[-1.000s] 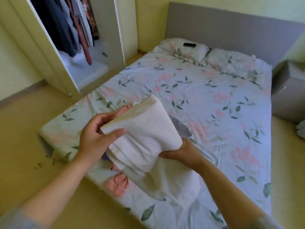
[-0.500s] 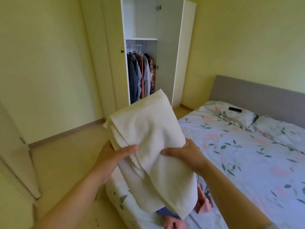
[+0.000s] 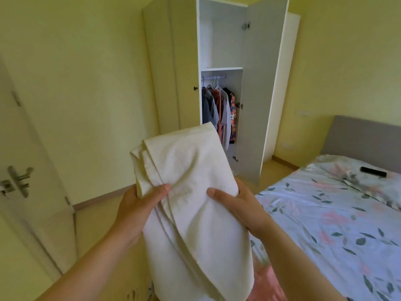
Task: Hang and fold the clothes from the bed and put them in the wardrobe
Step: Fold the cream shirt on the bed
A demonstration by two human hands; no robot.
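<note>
Cloth [image 3: 191, 192] hides lower wardrobe [image 3: 221, 40]; bed [image 3: 314, 224] right, door [image 3: 32, 192] left

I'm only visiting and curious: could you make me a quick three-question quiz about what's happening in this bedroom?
1. True or false: the left hand and the right hand both hold the folded white cloth.
2. The wardrobe has: A a door open, B all doors shut, C no doors.
3. What hangs from the rail inside it?
Key: 1 true; 2 A; 3 clothes on hangers.
</note>
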